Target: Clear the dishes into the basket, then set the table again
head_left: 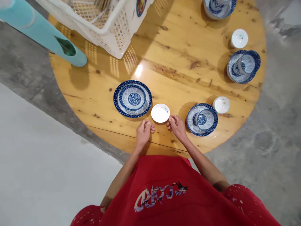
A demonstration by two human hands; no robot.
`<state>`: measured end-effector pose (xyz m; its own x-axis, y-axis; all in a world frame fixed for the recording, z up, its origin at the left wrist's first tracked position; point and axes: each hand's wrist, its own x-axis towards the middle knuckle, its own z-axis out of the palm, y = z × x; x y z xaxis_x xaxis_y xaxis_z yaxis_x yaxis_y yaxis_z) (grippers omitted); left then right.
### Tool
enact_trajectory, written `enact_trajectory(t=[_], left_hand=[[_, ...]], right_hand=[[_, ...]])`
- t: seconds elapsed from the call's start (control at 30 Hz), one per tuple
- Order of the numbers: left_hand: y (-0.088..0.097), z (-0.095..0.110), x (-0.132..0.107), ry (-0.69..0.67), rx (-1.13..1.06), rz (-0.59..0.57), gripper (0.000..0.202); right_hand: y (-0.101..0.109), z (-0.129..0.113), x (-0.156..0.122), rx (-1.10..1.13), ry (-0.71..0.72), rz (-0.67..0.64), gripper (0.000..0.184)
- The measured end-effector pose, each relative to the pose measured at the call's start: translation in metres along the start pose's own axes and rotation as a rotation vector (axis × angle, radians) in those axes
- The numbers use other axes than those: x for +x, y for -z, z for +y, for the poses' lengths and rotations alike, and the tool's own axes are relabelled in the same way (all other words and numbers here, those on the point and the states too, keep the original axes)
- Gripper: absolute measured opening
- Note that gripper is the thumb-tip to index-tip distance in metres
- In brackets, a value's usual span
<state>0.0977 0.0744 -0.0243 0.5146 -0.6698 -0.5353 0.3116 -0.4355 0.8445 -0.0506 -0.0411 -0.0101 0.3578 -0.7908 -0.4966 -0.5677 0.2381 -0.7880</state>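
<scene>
A small white dish [160, 112] sits near the front edge of the round wooden table [178, 59]. My right hand [176, 126] is at its right rim, fingertips curled and touching the edge. My left hand [144, 131] rests just below and left of the dish, fingers curled in, nothing visible in them. A blue-and-white patterned plate [132, 98] lies just left of the dish. To the right is a blue-patterned plate with a bowl on it [202, 119].
A white slatted plastic basket [110, 22] stands at the back left beside a teal object [44, 34]. Further place settings lie to the right: small white dishes [221, 104] [239, 38] and blue bowls on plates [243, 66] [219, 7]. Grey concrete floor surrounds the table.
</scene>
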Motion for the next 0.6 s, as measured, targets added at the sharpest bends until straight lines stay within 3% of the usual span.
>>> enact_trajectory(t=[0.17,0.37,0.47,0.6], left_hand=[[0.008,-0.005,-0.036,0.020,0.109,0.125,0.033],[-0.015,-0.014,-0.069,0.109,0.125,0.240,0.039],[-0.030,-0.018,-0.077,0.076,0.136,0.194,0.041],[-0.040,-0.014,-0.082,-0.005,0.250,0.059,0.043]], right_hand=[[0.001,0.024,-0.039,0.019,-0.018,-0.100,0.034],[0.001,0.057,-0.065,0.008,0.092,-0.277,0.024],[0.019,0.064,-0.069,-0.056,0.160,-0.268,0.021],[0.056,0.073,-0.080,-0.060,0.164,-0.130,0.021]])
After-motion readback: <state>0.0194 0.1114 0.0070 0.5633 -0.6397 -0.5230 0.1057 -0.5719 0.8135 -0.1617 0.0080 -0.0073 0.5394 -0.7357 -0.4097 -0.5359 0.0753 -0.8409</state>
